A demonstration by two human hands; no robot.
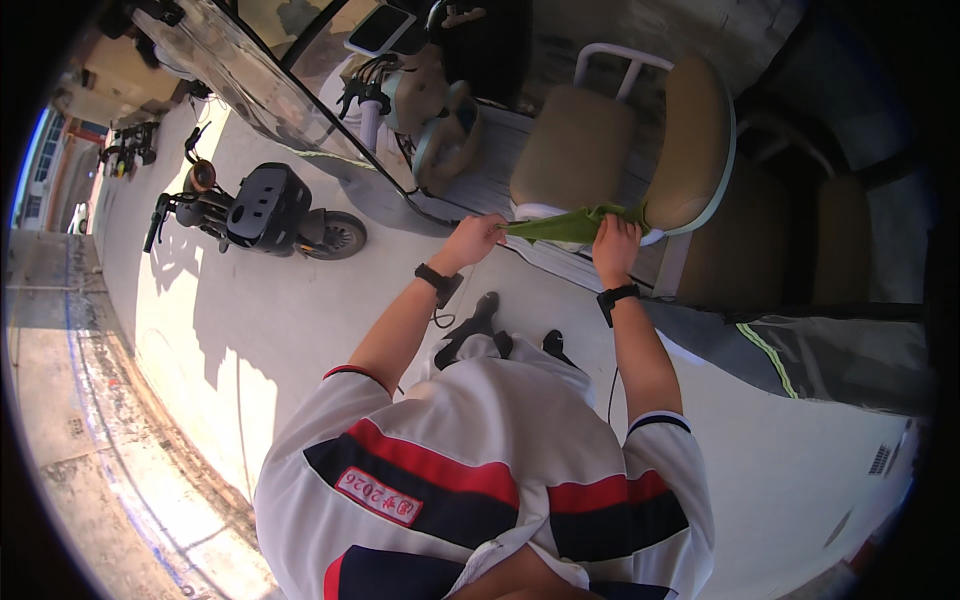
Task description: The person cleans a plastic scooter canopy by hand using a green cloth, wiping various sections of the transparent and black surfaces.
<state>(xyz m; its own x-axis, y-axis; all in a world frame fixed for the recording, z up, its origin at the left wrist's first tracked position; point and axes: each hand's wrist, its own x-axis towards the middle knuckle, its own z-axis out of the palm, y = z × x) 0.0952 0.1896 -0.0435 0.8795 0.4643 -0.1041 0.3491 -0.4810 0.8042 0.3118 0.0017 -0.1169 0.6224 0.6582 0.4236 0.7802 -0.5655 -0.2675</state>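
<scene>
A green cloth [553, 227] is stretched between my two hands beside the covered vehicle's front seat. My left hand [480, 238] pinches its narrow, pulled-out end. At the wider, bunched end, my right hand [616, 244] grips the cloth near the lower corner of the brown backrest [691, 142]. The brown seat cushion [574, 146] lies just beyond the cloth. Part of the cloth hangs over the white seat base, and the fingertips of my right hand are partly hidden in its folds.
Handlebars with a grey grip [370, 124] and a tablet-like device [381, 30] are at the vehicle's front. A clear plastic side cover [300, 97] hangs from its dark frame. A black electric scooter [266, 210] stands on the pale floor at left. A rear seat [739, 232] sits behind the backrest.
</scene>
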